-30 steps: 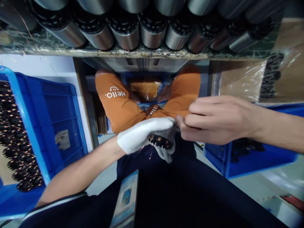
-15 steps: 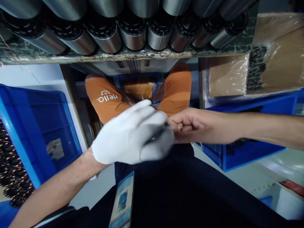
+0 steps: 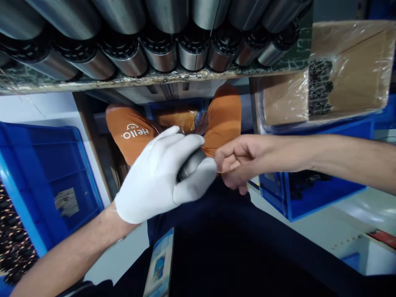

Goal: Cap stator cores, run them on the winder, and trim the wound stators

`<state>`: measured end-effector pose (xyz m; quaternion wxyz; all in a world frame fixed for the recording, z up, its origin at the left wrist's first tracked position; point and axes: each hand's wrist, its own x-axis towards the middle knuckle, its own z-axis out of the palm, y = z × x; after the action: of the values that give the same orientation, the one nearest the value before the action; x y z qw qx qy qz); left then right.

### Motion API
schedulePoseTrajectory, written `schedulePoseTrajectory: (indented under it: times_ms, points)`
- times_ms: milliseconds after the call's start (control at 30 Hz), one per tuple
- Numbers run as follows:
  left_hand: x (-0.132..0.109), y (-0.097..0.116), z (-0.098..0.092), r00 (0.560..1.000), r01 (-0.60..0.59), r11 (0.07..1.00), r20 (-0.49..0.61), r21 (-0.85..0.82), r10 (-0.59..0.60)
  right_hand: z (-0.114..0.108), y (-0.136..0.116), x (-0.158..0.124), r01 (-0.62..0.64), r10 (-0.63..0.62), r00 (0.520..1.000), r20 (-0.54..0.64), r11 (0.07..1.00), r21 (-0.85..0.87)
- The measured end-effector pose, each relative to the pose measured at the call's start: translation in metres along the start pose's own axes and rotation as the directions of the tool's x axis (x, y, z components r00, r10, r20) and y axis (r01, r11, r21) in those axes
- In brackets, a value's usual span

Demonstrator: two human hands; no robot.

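My left hand (image 3: 163, 173), in a white glove, is wrapped round a dark grey rounded part (image 3: 192, 163) above my lap. Just to its right is my bare right hand (image 3: 236, 165), its thumb and forefinger pinched on a thin copper-coloured wire (image 3: 220, 172). The wire runs toward the fingertips of the glove. The lower side of the grey part is hidden by the gloved fingers.
Metal cylinders with black collars (image 3: 161, 53) line the bench edge (image 3: 173, 79) ahead. Blue bins stand left (image 3: 71, 144) and right (image 3: 346, 194). A plastic-lined carton (image 3: 349, 74) holds black tubes. A phone (image 3: 159, 264) lies on my lap.
My hands have come slightly apart, so the grey part and the wire now show. My right hand's fingers have loosened from a tight curl. The view has shifted a little.
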<state>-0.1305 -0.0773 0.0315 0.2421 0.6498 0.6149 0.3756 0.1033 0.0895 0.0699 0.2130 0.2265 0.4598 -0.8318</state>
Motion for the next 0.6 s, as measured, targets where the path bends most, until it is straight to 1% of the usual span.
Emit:
schedulePoseTrajectory:
  times_ms: [33,67,100,133,167,200,233,267,333,367,400,433,467,500,533,600]
  points:
    - [0.000,0.002,0.000,0.999,-0.041,0.998,-0.007,0.050,0.041,0.003,0.006,0.003,0.030,-0.030,0.999,-0.027,0.999,0.024]
    - [0.000,0.003,0.001,0.993,-0.115,0.986,0.009,0.118,0.115,0.007,0.010,0.006,0.091,-0.096,0.992,-0.086,0.994,-0.060]
    - [-0.002,0.005,0.002,0.986,-0.167,0.971,0.033,0.171,0.164,0.009,0.013,0.008,0.160,-0.195,0.970,-0.144,0.962,-0.223]
    - [-0.003,0.007,0.003,0.988,-0.153,0.971,0.057,0.182,0.145,0.011,0.014,0.008,0.212,-0.304,0.937,-0.173,0.886,-0.413]
    - [-0.005,0.009,0.005,0.993,-0.099,0.985,0.083,0.142,0.088,0.013,0.012,0.008,0.237,-0.399,0.902,-0.167,0.780,-0.579]
    - [-0.007,0.010,0.007,0.993,-0.016,0.998,0.115,0.055,0.009,0.014,0.010,0.006,0.246,-0.476,0.869,-0.138,0.655,-0.714]
    - [-0.009,0.011,0.008,0.986,0.084,0.995,0.148,-0.058,-0.074,0.015,0.005,0.004,0.241,-0.539,0.837,-0.094,0.517,-0.821]
    - [-0.010,0.011,0.009,0.973,0.176,0.969,0.177,-0.176,-0.145,0.016,0.000,0.000,0.222,-0.585,0.810,-0.044,0.375,-0.900]
    - [-0.013,0.009,0.010,0.947,0.303,0.884,0.215,-0.356,-0.238,0.016,-0.015,-0.010,0.133,-0.651,0.758,0.049,0.080,-0.988]
    - [-0.014,0.007,0.009,0.926,0.373,0.826,0.219,-0.422,-0.307,0.017,-0.024,-0.016,0.076,-0.676,0.733,0.081,-0.036,-0.996]
    - [-0.015,0.005,0.008,0.890,0.455,0.748,0.234,-0.483,-0.390,0.017,-0.034,-0.023,0.033,-0.696,0.711,0.094,-0.101,-0.994]
    - [-0.016,0.003,0.006,0.845,0.528,0.655,0.264,-0.540,-0.464,0.018,-0.045,-0.030,0.009,-0.720,0.688,0.087,-0.112,-0.994]
    - [-0.016,0.001,0.004,0.801,0.583,0.556,0.305,-0.593,-0.515,0.019,-0.058,-0.037,-0.013,-0.753,0.654,0.070,-0.104,-0.995]
    - [-0.017,0.000,0.003,0.768,0.613,0.464,0.342,-0.640,-0.542,0.019,-0.072,-0.043,-0.033,-0.790,0.611,0.058,-0.098,-0.995]
    - [-0.018,-0.001,0.002,0.751,0.622,0.393,0.372,-0.678,-0.546,0.017,-0.087,-0.048,-0.062,-0.826,0.561,0.052,-0.104,-0.993]
    - [-0.020,0.000,0.003,0.752,0.603,0.317,0.390,-0.732,-0.531,0.009,-0.119,-0.051,-0.166,-0.895,0.443,0.052,-0.139,-0.976]
